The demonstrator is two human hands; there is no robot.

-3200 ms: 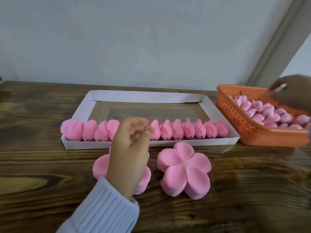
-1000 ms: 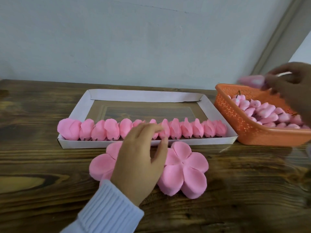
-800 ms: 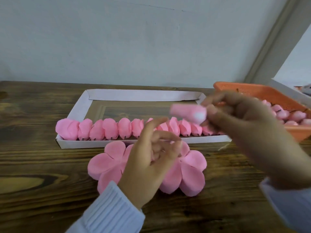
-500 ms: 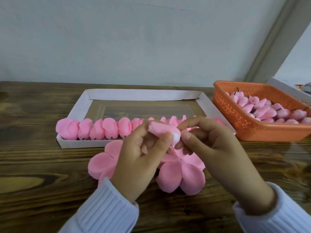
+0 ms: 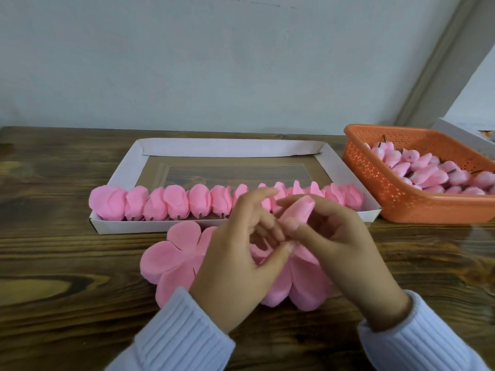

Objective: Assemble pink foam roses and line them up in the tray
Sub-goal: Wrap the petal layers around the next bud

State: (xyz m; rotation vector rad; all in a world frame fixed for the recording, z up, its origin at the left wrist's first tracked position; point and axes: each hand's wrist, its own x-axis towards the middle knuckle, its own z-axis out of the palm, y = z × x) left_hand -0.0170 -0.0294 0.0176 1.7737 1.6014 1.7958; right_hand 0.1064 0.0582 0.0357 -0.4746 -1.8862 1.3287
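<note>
Head camera is looking down at two hands meeting just in front of the tray (image 5: 230,147). The right hand (image 5: 345,253) is holding a pink foam bud (image 5: 297,212), its grip closed round the upper part with the index finger lying over the top. The left hand (image 5: 235,263) is pinching the bud's lower end between thumb and middle fingers, its index finger sticking out free. The bud is hovering above the tabletop (image 5: 67,263), over the right petal stack (image 5: 308,287), which is lying flat beside the left petal stack (image 5: 171,253), both near the tray's front wall. A row of finished roses (image 5: 174,202) is standing along that wall, running from one end to the other. To the right, an orange basket (image 5: 401,199) is holding many more spare buds (image 5: 428,172).

Judging from this, the person is getting the bud ready to be seated in a petal layer. Doing it well is probably calling for a light pinch, since foam is likely denting under pressure. The left grip should be steadying the base while the right is turning the tip so the bud is pointing straight. Whether a stem is sticking out below the bud is hidden by the fingers, so I cannot tell. Peeling a single layer off the stack without dragging its neighbours is looking like the fiddly part. The next rose will probably be starting a second row behind the first.
</note>
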